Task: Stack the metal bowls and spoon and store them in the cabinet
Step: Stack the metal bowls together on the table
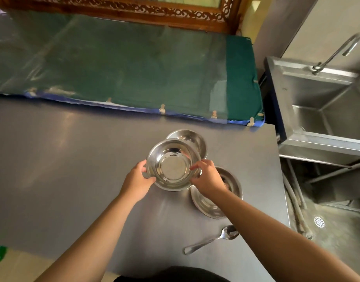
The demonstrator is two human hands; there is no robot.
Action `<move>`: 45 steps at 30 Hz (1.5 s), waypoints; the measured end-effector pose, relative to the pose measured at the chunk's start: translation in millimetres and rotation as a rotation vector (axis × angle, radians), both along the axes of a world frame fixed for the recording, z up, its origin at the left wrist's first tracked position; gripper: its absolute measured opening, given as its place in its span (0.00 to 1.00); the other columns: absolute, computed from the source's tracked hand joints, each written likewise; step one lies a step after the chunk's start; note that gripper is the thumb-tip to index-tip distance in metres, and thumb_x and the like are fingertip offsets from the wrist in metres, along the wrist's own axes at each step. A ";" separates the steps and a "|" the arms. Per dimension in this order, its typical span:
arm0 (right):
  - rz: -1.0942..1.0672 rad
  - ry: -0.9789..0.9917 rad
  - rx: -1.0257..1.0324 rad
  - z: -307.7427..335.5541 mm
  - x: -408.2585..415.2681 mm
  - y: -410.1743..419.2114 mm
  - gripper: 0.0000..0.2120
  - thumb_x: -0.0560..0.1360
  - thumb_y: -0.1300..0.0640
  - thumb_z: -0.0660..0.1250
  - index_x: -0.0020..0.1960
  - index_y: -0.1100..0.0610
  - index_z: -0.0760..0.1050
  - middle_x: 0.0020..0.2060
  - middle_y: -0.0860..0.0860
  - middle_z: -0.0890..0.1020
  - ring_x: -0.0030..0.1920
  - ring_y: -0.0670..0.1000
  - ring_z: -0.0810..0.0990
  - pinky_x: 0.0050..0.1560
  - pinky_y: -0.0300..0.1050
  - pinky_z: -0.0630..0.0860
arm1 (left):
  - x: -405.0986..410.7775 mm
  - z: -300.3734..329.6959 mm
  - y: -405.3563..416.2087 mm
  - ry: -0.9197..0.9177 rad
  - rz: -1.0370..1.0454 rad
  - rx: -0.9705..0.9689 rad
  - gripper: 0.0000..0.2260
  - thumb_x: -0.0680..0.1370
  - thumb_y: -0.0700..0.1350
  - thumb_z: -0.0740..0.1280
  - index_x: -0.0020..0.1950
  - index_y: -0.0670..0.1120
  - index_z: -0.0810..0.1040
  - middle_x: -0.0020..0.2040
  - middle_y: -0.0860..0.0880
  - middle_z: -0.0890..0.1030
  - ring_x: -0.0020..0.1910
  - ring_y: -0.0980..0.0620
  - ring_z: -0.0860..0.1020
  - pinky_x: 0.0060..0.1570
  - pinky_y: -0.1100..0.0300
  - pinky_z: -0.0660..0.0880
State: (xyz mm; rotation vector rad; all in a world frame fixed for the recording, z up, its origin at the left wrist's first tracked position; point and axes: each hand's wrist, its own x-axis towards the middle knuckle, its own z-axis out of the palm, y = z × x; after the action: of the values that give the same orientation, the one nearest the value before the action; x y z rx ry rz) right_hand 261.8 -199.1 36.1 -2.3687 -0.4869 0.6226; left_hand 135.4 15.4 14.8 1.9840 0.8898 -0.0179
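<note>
A shiny metal bowl is held above the grey table by both hands. My left hand grips its left rim and my right hand grips its right rim. A second metal bowl stands on the table just behind it, partly hidden. A third metal bowl sits to the right, half covered by my right wrist. A metal spoon lies on the table near the front right, its bowl end pointing right.
A steel sink with a tap stands to the right of the table. Behind the table lies a green mattress under plastic, with a carved wooden frame beyond. A floor drain shows at lower right.
</note>
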 end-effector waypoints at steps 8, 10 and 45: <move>-0.142 -0.017 -0.013 -8.5 52.5 7.0 0.13 0.74 0.63 0.68 0.56 0.52 0.81 0.61 0.48 0.71 0.38 0.37 0.73 0.34 0.21 0.67 | 79.7 -10.8 16.3 0.042 -0.158 0.062 0.33 0.73 0.46 0.74 0.75 0.49 0.66 0.62 0.50 0.79 0.52 0.45 0.80 0.50 0.55 0.73; -0.163 -0.013 -0.032 -14.2 61.7 9.0 0.12 0.74 0.63 0.68 0.55 0.52 0.81 0.60 0.47 0.71 0.37 0.37 0.73 0.34 0.20 0.67 | 91.8 -14.6 17.7 0.062 -0.182 0.071 0.33 0.73 0.46 0.74 0.76 0.49 0.66 0.62 0.50 0.79 0.51 0.46 0.80 0.49 0.56 0.73; -0.365 0.145 -0.068 -60.7 120.7 34.5 0.18 0.77 0.60 0.66 0.67 0.58 0.76 0.56 0.54 0.83 0.57 0.58 0.81 0.56 0.50 0.77 | 171.6 -37.4 42.9 0.193 -0.137 0.000 0.16 0.73 0.42 0.67 0.61 0.46 0.80 0.50 0.47 0.84 0.49 0.43 0.82 0.48 0.53 0.78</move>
State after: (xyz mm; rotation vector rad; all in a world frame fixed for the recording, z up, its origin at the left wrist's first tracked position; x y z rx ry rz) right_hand 382.5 -164.7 -24.6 -2.3712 0.0331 0.6396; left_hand 307.0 58.3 -22.7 2.0645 0.8724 -0.2919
